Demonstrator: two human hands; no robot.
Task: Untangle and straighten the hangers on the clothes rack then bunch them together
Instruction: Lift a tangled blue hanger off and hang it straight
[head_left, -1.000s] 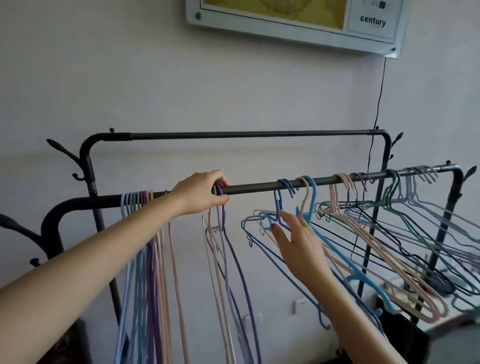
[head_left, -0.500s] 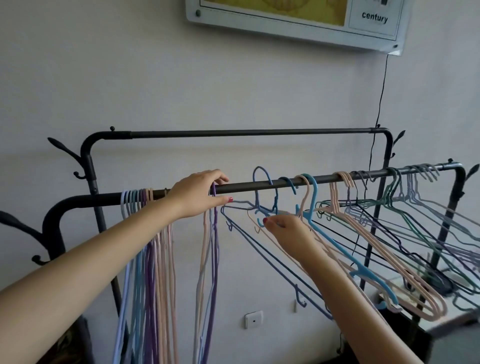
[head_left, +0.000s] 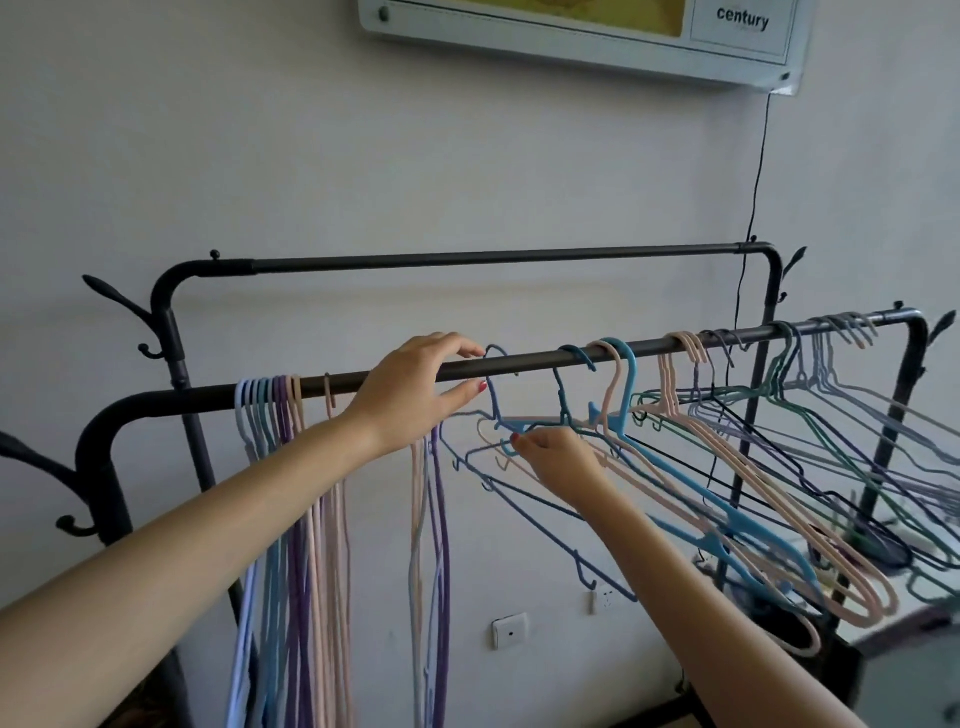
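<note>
Two hands work at the front rail (head_left: 530, 364) of the black clothes rack (head_left: 171, 332): the left hand (head_left: 415, 389) curls over the rail, the right hand (head_left: 558, 460) pinches a blue hanger (head_left: 496, 384) hooked there. Straightened hangers (head_left: 275, 467) hang bunched at nine o'clock; tangled hangers (head_left: 779, 457) crowd three o'clock.

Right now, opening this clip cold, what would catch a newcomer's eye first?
Probably the sprawl of tangled hangers fanning at slants along the right half of the front rail, against the neat bunch hanging straight down at its left end. Next come the two bare arms reaching in: the left hand at the rail in the middle, the right hand just below, pinching a blue hanger hooked over the rail.
</note>
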